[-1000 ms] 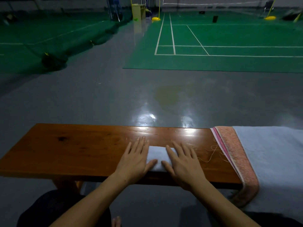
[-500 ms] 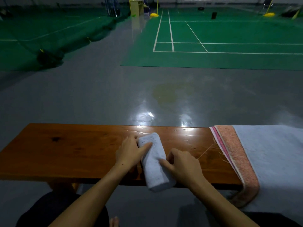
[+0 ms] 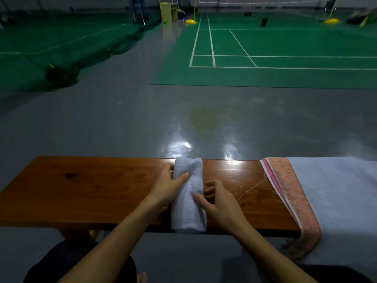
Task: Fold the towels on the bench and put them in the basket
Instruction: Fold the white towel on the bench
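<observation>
The small folded white terry towel (image 3: 188,198) is pinched from either side by the left hand (image 3: 166,185) and right hand (image 3: 219,203), laid crosswise on the glossy brown wooden bench (image 3: 91,186), so the fold is kept from opening.

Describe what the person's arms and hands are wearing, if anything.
Nothing shows on either arm. The left hand and right hand are bare, with no gloves, rings or watch in view. Both forearms are uncovered to the bottom edge of the picture, so no sleeve shows. Dark clothing shows below the left forearm at the lower left.
</observation>
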`<state>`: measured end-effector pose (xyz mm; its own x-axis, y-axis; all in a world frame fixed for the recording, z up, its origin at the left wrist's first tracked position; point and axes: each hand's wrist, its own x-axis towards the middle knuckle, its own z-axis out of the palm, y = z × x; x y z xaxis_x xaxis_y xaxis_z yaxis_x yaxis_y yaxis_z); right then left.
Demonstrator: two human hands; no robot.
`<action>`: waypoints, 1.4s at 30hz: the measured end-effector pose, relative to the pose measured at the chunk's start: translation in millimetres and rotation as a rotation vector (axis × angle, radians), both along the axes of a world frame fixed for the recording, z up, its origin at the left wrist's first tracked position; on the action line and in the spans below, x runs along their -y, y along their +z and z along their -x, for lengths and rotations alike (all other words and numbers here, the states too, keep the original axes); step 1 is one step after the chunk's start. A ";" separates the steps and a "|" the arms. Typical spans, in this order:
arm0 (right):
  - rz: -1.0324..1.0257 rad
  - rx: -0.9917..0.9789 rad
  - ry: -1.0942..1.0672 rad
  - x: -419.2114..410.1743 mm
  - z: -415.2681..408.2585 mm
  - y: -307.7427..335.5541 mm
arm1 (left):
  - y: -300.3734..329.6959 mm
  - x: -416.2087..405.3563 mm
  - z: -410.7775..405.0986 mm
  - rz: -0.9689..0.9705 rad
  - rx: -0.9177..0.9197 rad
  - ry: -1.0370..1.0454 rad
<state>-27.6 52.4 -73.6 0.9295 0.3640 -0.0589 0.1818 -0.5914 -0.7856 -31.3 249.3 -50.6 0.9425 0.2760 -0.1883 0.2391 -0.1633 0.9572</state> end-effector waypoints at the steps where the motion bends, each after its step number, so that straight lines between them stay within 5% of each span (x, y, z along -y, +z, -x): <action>1: -0.095 -0.040 0.002 -0.8 0.5 1.4 | 3.8 -1.2 1.1 0.037 0.019 0.007; 9: -0.504 -0.215 0.128 -14.9 11.4 11.8 | 15.7 -12.3 1.1 0.264 0.114 0.109; 13: -0.565 -0.086 0.083 -22.7 11.0 11.9 | 16.3 -22.6 -5.6 0.315 0.127 0.202; 29: -0.421 0.164 0.108 -56.2 30.5 35.9 | 41.2 -60.6 19.4 0.338 0.226 0.394; 42: -0.308 0.228 0.524 -192.5 85.0 76.2 | 52.1 -193.1 163.9 0.249 0.375 0.705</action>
